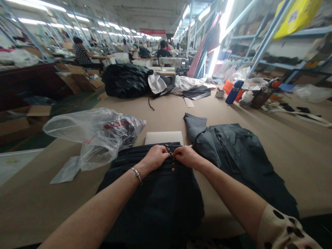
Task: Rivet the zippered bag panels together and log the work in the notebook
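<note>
Mid-frame, left hand (157,155) and right hand (186,155) pinch a gold zipper pull (171,155), fingertips closed; uneven tugging could skew the dark zippered panels (160,199).

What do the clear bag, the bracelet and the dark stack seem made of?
Bag: thin plastic, see-through with glossy crinkles. Bracelet: probably metal, from its silvery shine. Stack: probably matt fabric, in thin layers; too dark to show a weave.

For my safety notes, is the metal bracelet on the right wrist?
No, the metal bracelet encircles the left wrist, just behind the left hand.
</note>
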Available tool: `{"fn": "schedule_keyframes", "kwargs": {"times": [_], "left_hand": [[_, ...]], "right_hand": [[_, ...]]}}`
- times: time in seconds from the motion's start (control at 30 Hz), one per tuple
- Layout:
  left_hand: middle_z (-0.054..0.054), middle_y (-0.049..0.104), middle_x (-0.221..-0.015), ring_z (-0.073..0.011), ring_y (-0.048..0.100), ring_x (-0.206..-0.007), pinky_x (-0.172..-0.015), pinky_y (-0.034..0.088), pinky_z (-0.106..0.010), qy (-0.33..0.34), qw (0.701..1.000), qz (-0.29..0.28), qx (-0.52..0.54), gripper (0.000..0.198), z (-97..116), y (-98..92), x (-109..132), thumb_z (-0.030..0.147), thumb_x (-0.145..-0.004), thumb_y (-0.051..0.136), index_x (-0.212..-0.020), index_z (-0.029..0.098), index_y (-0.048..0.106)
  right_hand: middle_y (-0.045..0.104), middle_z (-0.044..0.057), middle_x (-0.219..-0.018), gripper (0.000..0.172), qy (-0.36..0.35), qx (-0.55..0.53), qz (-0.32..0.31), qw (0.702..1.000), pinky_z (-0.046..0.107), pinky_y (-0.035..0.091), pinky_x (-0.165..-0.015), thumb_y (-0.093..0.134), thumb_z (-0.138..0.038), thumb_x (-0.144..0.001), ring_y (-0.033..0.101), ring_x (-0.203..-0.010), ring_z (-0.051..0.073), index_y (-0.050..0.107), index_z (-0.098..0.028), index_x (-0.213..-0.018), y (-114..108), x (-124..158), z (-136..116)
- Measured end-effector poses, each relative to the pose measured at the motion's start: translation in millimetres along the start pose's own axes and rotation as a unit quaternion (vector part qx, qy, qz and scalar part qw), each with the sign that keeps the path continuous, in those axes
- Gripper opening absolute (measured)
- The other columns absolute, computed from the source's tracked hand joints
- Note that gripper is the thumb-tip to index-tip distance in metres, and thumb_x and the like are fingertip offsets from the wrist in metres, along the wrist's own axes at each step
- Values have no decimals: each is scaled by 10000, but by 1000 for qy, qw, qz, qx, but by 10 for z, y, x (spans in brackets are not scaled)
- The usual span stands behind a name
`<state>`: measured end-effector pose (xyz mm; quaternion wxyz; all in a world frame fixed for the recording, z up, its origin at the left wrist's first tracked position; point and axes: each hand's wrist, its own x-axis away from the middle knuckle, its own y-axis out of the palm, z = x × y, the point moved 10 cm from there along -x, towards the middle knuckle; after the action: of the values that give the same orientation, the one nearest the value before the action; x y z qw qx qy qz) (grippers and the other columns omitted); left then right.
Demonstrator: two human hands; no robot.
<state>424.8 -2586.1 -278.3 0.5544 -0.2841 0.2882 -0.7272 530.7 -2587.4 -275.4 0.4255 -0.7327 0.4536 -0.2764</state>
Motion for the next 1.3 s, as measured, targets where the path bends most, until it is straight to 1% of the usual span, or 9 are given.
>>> {"fn": "schedule_keyframes", "kwargs": {"times": [0.1, 0.3, 0.67, 0.87, 1.0, 1.07, 1.13, 1.2, 1.3], "left_hand": [[36, 553, -634, -118, 532, -619, -676, 457, -289, 1, 1000, 0, -6, 224, -2, 6, -4, 291, -846, 638, -690, 136, 593], [35, 554, -643, -120, 540, -632, -689, 464, -296, 8, 1000, -8, -18, 217, 21, 22, 6, 284, -848, 638, -697, 134, 593], [18, 580, -668, -136, 561, -680, -757, 457, -321, 28, 999, 0, -45, 205, 71, 34, 48, 268, -853, 619, -693, 143, 589], [18, 573, -673, -155, 567, -729, -818, 440, -360, 7, 1000, 6, -28, 188, -47, -1, 81, 252, -834, 631, -682, 152, 583], [4, 555, -648, -166, 551, -709, -770, 420, -313, -10, 998, 30, 56, 162, -143, -101, 126, 251, -756, 680, -653, 161, 594], [7, 535, -634, -161, 541, -651, -671, 416, -276, -24, 991, 36, 127, 204, -165, -141, 173, 356, -733, 698, -744, 167, 621], [31, 481, -581, -137, 487, -517, -524, 383, -249, -47, 976, 17, 212, 426, -163, -120, 239, 564, -764, 612, -931, 173, 619], [50, 426, -538, -121, 425, -427, -419, 315, -222, -76, 952, -14, 297, 670, -131, -52, 315, 744, -789, 413, -1106, 173, 562], [43, 427, -574, -108, 421, -435, -383, 297, -191, -110, 913, -27, 393, 799, -74, 26, 404, 814, -782, 288, -1208, 171, 497]], "right_hand": [[716, 42, -729, 217, 9, 4, 0, 1000, 229, 398, -576, 544, -259, -818, 618, -652, 150, 740, -173, -775, 21, -27, 54], [732, 36, -835, 192, 3, 32, -9, 999, 232, 418, -682, 564, -162, -767, 647, -790, 169, 735, -211, -840, 25, 10, 23], [713, 109, -861, 198, -11, 126, -40, 991, 280, 395, -665, 486, -145, -823, 647, -802, 223, 679, -180, -803, 25, 50, -191], [702, 103, -846, 171, -17, 120, -44, 992, 280, 383, -654, 497, -146, -816, 637, -782, 219, 661, -186, -791, 54, 11, -166], [689, 85, -781, 158, -9, 72, -20, 997, 279, 367, -635, 514, -143, -798, 622, -749, 211, 658, -190, -754, -20, 9, -134], [687, 68, -784, 160, -3, 27, 9, 1000, 272, 373, -648, 513, -167, -818, 614, -754, 195, 669, -195, -797, -94, 17, -158], [685, 44, -788, 177, -6, -39, 38, 998, 255, 383, -651, 501, -213, -853, 604, -741, 167, 677, -196, -844, -145, 29, -220], [677, 18, -765, 189, -14, -116, 51, 992, 235, 395, -633, 511, -269, -865, 589, -700, 139, 682, -190, -850, -132, 36, -305], [644, -9, -689, 163, -21, -223, 55, 973, 223, 415, -601, 585, -314, -814, 564, -633, 120, 682, -183, -823, -20, 36, -403]]}}
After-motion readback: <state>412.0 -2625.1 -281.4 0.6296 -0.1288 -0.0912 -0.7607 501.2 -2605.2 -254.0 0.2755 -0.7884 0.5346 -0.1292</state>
